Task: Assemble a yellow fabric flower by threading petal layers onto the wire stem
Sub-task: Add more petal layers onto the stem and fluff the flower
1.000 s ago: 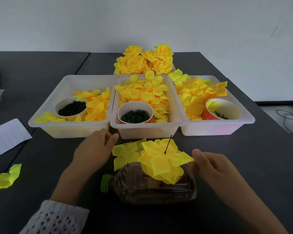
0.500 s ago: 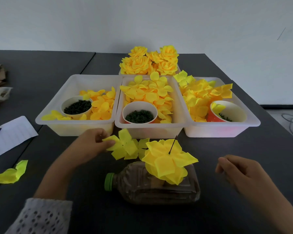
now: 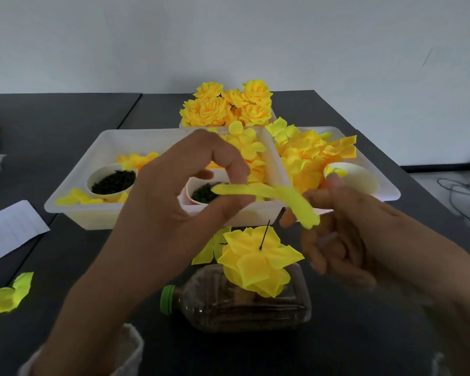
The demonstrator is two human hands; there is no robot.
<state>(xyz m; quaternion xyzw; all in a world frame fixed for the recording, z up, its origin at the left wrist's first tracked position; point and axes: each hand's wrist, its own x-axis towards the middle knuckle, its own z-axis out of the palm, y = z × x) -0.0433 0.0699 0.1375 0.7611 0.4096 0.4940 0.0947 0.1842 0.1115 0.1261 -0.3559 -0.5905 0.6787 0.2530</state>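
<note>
Dark table (image 3: 65, 267) below: my left hand (image 3: 174, 213) pinches the petal layer (image 3: 266, 192), right hand (image 3: 345, 240) steadying; I should centre its hole over the wire stem (image 3: 264, 234).

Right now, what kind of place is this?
Likely a craft-assembly workbench: bins of loose yellow petals, finished flowers stacked behind, and a half-built flower on a wire stuck in a bottle.

Left hand (image 3: 174, 213) raised, thumb and forefinger pinched, right hand (image 3: 345, 234) raised beside it, fingers curled, blurred
</note>
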